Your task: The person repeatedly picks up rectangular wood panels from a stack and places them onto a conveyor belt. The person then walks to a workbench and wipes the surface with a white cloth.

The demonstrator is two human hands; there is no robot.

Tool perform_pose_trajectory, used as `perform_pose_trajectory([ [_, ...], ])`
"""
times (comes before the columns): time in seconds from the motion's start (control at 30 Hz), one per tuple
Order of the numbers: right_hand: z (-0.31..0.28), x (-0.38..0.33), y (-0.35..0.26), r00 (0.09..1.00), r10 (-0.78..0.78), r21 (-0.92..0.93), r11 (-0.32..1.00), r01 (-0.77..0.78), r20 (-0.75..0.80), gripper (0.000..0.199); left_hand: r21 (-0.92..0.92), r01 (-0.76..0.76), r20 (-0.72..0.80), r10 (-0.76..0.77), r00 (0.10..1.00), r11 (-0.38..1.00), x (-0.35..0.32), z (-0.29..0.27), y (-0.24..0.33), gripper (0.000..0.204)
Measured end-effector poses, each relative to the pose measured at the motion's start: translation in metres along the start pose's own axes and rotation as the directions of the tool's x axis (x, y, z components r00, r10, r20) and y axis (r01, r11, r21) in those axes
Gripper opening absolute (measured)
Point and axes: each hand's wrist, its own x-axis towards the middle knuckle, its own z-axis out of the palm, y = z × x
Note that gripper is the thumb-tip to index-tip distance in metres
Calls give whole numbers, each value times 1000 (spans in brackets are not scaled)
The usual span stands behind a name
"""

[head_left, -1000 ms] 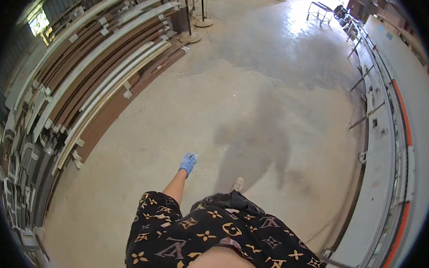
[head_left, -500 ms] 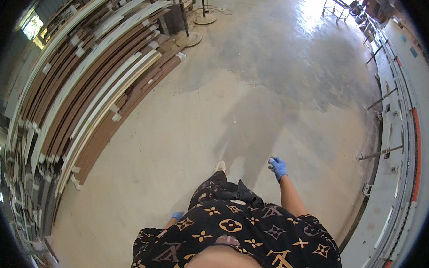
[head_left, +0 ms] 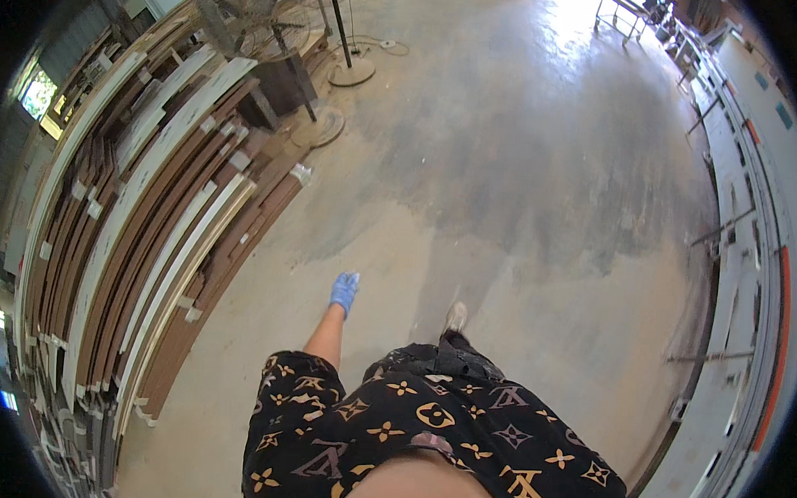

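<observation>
My left hand (head_left: 344, 293), in a blue glove with paler fingertips, hangs forward of my body above the concrete floor (head_left: 354, 229). Its fingers look loosely extended, and I see nothing held in them. The nearest thing to it is the stack of long brown and white panels (head_left: 160, 236) on the left, which it does not touch. My right hand is out of sight, hidden by my patterned black shirt (head_left: 435, 413). One light-coloured shoe (head_left: 456, 315) shows ahead of me.
Beyond the stack, two pedestal fans stand on round bases (head_left: 352, 72), a cable lying nearby. Along the right runs a long machine (head_left: 730, 293) with an orange strip and bars jutting toward the floor. A metal-framed stand (head_left: 620, 15) is at the far right.
I have moved forward along the floor. My left hand has swung out in front, while my right hand has gone out of view. The other foot now shows ahead.
</observation>
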Motion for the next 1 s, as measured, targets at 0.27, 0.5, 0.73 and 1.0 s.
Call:
perform_pose_trajectory([
  [0.27, -23, 184, -502, 811, -581, 181, 808, 561, 75, 24, 395, 146, 117, -207, 971, 907, 82, 88, 6, 36],
  [0.5, 6, 207, -823, 635, -756, 344, 645, 682, 158, 26, 861, -201, 413, -413, 812, 467, 242, 88, -16, 41],
  [0.73, -36, 312, -855, 883, -392, -292, 840, 458, 257, 26, 602, 54, 113, -151, 982, 797, 527, 129, 215, 52],
  [1.0, -100, 462, -1014, 976, -115, -19, 993, 121, 184, 22, 7, -89, -94, 89, 992, 996, 869, 234, 498, 37],
])
